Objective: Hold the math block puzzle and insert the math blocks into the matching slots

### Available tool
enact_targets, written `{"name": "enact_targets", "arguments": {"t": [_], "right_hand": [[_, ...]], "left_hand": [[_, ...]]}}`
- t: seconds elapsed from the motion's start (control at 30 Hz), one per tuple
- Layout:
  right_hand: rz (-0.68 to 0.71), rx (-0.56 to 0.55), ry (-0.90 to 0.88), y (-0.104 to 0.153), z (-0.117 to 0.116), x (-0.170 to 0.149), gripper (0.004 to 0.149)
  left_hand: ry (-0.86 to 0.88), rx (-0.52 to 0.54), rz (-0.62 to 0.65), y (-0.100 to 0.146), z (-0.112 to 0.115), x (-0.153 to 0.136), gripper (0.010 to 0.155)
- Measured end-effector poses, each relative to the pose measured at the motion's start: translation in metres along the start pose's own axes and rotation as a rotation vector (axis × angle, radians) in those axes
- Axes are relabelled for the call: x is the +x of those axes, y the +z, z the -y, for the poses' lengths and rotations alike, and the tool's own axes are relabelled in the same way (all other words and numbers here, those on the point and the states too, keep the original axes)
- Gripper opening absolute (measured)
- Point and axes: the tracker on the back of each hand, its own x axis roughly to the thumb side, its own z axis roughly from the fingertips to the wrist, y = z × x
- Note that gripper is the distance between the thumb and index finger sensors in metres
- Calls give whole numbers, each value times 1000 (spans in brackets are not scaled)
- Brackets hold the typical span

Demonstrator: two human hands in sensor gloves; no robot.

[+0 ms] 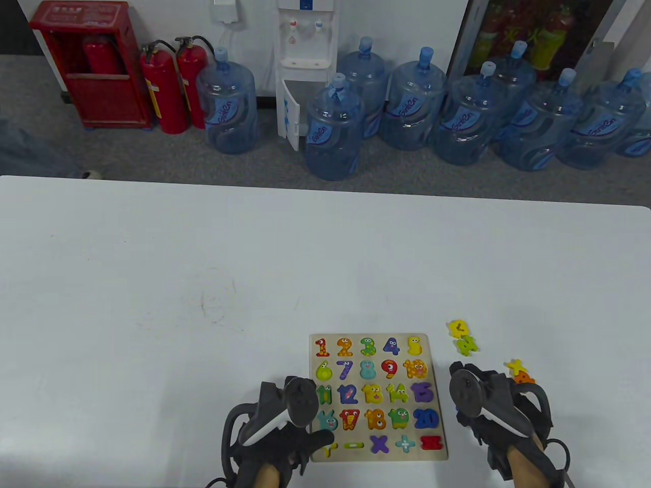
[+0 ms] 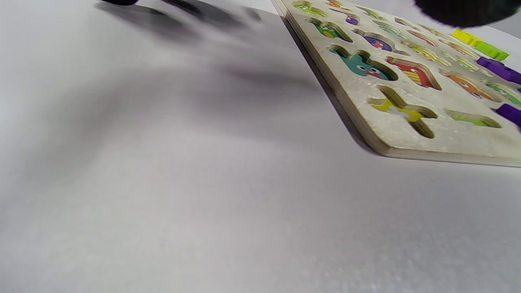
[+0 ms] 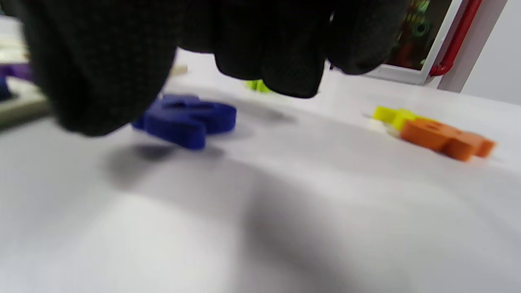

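Table view shows the wooden number puzzle board (image 1: 379,397) lying flat on the white surface (image 1: 203,284), near the front edge and right of centre. The left hand (image 1: 285,432) rests at the board's near-left corner, its fingers reaching over the edge by the bottom row; how tightly it grips I cannot tell. Some slots hold raised blocks, such as the purple multiplication sign (image 1: 379,444) and the red equals sign (image 1: 431,442), while the left wrist view shows others along the left side holding only their printed pictures, like the yellow plus slot (image 2: 401,112). The right hand (image 1: 488,406) hovers just right of the board, fingers curled downward over a dark blue block (image 3: 189,119) that lies on the surface; whether they touch it cannot be told. Farther right lie a yellow block (image 1: 514,365) and an orange block (image 1: 524,377), touching. Beyond the right hand sit another yellow block (image 1: 459,328) and a green block (image 1: 467,345).
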Motion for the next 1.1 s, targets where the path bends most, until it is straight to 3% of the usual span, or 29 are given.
{"name": "enact_targets", "arguments": {"t": [0.07, 0.13, 0.33, 0.5, 0.6, 0.83, 1.1], "right_hand": [[-11, 7, -9, -3, -3, 0, 80], [-33, -54, -35, -4, -2, 0, 67], [-24, -81, -36, -4, 0, 2, 64], [68, -193, -70, 6, 17, 14, 65], [169, -232, -90, 11, 26, 34, 65], [305, -255, 68, 13, 48, 88, 65], [415, -233, -29, -11, 65, 146, 64]], "left_hand": [[0, 0, 0, 0, 0, 0, 92], [0, -1, 0, 0, 0, 0, 92], [0, 0, 1, 0, 0, 0, 92], [2, 1, 0, 0, 0, 0, 92], [6, -3, -6, 0, 0, -1, 92], [6, 17, -22, 1, -1, -3, 92], [-37, 87, -41, 7, -2, -4, 92]]}}
